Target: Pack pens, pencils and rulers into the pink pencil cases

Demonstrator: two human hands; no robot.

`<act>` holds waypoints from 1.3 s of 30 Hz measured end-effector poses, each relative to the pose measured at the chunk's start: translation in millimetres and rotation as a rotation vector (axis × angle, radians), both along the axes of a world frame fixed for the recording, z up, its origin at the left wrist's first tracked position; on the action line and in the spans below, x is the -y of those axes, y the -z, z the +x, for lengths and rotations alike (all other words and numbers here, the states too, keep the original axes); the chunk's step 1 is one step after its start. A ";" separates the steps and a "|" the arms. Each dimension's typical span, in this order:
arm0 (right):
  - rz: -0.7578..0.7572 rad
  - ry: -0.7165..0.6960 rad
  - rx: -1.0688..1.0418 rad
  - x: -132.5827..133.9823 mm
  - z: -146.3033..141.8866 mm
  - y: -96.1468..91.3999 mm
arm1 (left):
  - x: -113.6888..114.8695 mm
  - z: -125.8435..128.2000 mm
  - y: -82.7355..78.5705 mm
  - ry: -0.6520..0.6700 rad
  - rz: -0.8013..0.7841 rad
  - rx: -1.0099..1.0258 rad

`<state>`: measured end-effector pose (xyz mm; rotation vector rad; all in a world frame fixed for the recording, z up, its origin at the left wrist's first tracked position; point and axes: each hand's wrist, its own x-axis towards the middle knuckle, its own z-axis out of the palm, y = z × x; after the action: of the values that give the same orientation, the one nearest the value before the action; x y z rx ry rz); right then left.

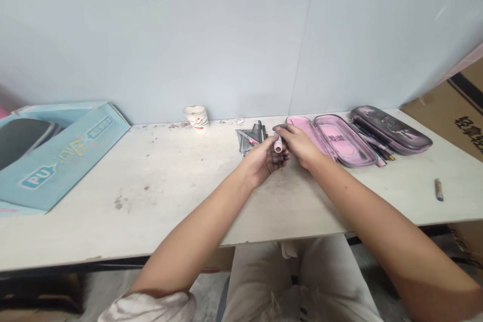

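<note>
Pale-trousered lap (252, 282) nearest, below front edge of tabletop (169, 196). Left hand (259, 161) curled around pink-ended cylinder (278, 146); right hand (298, 145) close against left, its exact grip unclear. Cylinder held above tabletop, between dark pens (260, 132) and open pink case (341, 137). Closed dark case (396, 128) farther right.

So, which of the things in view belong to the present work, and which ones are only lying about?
Probably in the work:
pink tube, between left hand and right hand
open pencil case
pens beside it
dark pencil case

Probably just lying about:
paper cup
blue box
crayon-like stub
cardboard box
</note>
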<state>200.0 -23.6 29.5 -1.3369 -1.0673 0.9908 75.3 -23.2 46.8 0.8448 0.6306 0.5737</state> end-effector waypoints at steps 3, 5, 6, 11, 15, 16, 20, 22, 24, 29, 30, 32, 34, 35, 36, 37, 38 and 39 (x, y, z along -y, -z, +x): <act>0.021 -0.031 -0.072 0.3 -8.7 -0.8 | -0.1 -7.4 4.7 -0.033 0.035 -0.025; 0.084 -0.071 -0.145 1.1 -15.1 -2.1 | -2.8 -12.5 8.8 -0.049 0.086 -0.063; 0.120 -0.096 -0.170 1.6 -18.6 -2.8 | -5.0 -15.1 10.5 -0.061 0.113 -0.081; 0.242 -0.153 -0.156 1.0 -39.3 -4.7 | -19.1 -26.5 9.5 -0.118 0.250 -0.036; 0.374 -0.127 -0.128 -7.8 -55.7 -3.8 | -27.1 -36.3 2.3 -0.090 0.276 -0.077; 0.397 -0.122 -0.123 -11.3 -59.4 -3.9 | -29.4 -39.6 1.2 -0.093 0.286 -0.116; 0.369 -0.089 -0.053 -30.2 -70.0 -6.8 | -46.1 -57.2 1.9 -0.108 0.333 -0.232; 0.334 -0.038 0.063 -41.6 -71.4 -8.6 | -59.8 -68.2 4.7 -0.134 0.322 -0.238; 0.302 0.011 0.285 -51.6 -71.3 -8.1 | -75.0 -79.4 8.5 -0.181 0.285 -0.214; 0.188 -0.160 1.035 -59.1 -80.1 7.0 | -104.0 -97.2 17.4 -0.215 0.166 -0.171; 0.176 -0.224 1.132 -58.3 -83.6 10.4 | -107.0 -97.9 18.7 -0.205 0.152 -0.171; 0.167 -0.316 1.260 -56.6 -89.1 14.3 | -110.6 -97.1 20.7 -0.181 0.135 -0.172; 0.170 -0.350 1.310 -54.6 -89.1 13.2 | -111.8 -95.1 22.3 -0.161 0.120 -0.166; 0.177 -0.347 1.313 -53.0 -86.5 10.9 | -111.7 -94.2 23.1 -0.158 0.113 -0.161; 0.187 -0.334 1.308 -50.7 -82.5 7.8 | -111.2 -93.5 23.8 -0.155 0.105 -0.156; 0.194 -0.313 1.301 -47.7 -77.3 4.4 | -110.4 -93.2 24.4 -0.153 0.097 -0.153; 0.198 -0.292 1.297 -43.9 -71.7 1.3 | -109.3 -93.3 24.9 -0.150 0.091 -0.152; 0.199 -0.280 1.298 -39.6 -66.5 -1.0 | -107.8 -93.6 25.1 -0.150 0.087 -0.153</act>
<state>133.5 16.0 30.5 -1.6727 -2.2764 0.0509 -18.3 84.6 21.7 0.9346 0.8180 0.6808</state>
